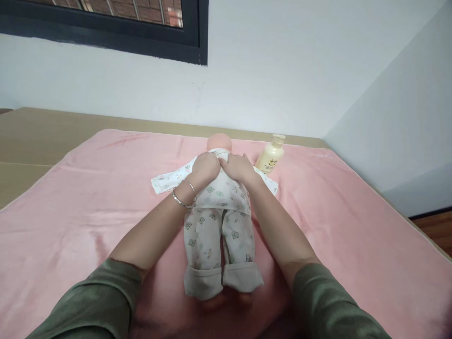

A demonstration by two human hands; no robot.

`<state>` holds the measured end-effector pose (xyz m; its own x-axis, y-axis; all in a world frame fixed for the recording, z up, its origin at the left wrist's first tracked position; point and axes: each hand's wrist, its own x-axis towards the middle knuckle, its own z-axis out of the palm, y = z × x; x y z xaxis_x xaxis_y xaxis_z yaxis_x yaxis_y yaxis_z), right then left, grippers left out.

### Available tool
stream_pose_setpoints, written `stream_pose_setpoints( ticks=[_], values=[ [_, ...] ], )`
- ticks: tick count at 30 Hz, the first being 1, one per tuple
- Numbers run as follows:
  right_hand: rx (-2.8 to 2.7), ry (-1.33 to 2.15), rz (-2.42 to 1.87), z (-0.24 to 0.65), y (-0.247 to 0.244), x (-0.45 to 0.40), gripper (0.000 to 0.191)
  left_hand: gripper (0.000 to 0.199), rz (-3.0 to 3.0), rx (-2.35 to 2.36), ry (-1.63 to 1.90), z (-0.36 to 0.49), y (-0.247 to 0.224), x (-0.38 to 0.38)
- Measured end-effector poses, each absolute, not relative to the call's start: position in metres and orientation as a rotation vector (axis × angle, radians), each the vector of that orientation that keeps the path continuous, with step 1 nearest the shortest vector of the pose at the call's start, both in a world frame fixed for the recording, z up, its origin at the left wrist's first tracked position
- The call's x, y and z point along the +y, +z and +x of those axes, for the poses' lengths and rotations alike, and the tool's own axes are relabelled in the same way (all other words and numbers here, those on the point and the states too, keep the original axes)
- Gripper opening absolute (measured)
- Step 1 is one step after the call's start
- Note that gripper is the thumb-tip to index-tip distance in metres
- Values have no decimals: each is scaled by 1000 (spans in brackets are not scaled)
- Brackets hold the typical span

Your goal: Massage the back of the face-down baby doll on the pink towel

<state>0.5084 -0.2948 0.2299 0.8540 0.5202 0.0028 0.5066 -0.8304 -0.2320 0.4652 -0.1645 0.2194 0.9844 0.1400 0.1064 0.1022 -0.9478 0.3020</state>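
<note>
So the doll (pixel 226 200) was stretched out flat in the middle of a pink blanket (pixel 106 188) on a tan table (pixel 31 136), head at the far end and feet toward the person. Bald, smooth pinkish head (pixel 219 141), half tucked behind the collar, so I couldn't see any face.

The outfit was kinda cute: a white long-sleeved top (pixel 219 192) with little scattered prints in grey, green and a bit of peach, plus matching pants (pixel 203 233) with chunky plain cuffs (pixel 204 283) turned up at the bottom. Both feet (pixel 213 303) poked out below, pretty dark in the shadow. One sleeve (pixel 171 180) lay straight out to the left side of the picture; the other (pixel 271 183) was partly hidden by the right forearm.

Both hands were up on the chest near the neckline, knuckles up, almost meeting. The left hand (pixel 205 168) was curled into a loose fist. The right hand (pixel 238 168) was bent too, only partly closed, thumb pointing inward. The fingertips were tucked away, so honestly can't tell if either one had fabric pinched. A pale yellow pump bottle (pixel 271 157) sat near that right sleeve.
</note>
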Motion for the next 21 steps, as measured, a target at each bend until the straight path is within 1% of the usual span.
stream_pose_setpoints(
  ticks=[3,5,7,12,15,17,21],
  values=[
    [-826,74,-2857,493,238,-289,49,45,2776,235,188,475,212,-152],
    [-863,70,-2859,489,241,-288,43,50,2727,328,164,476,211,-150],
    [-835,83,-2835,492,241,-290,44,50,2759,330,167,474,212,-154],
    [-660,186,-2675,520,230,-301,63,37,2893,229,286,459,212,-184],
    [-640,161,-2691,523,224,-301,66,33,2900,187,332,457,209,-189],
    [-648,100,-2767,514,225,-295,63,34,2898,137,297,460,210,-182],
    [-831,11,-2904,487,233,-283,45,46,2800,216,179,467,217,-159]
  ],
)
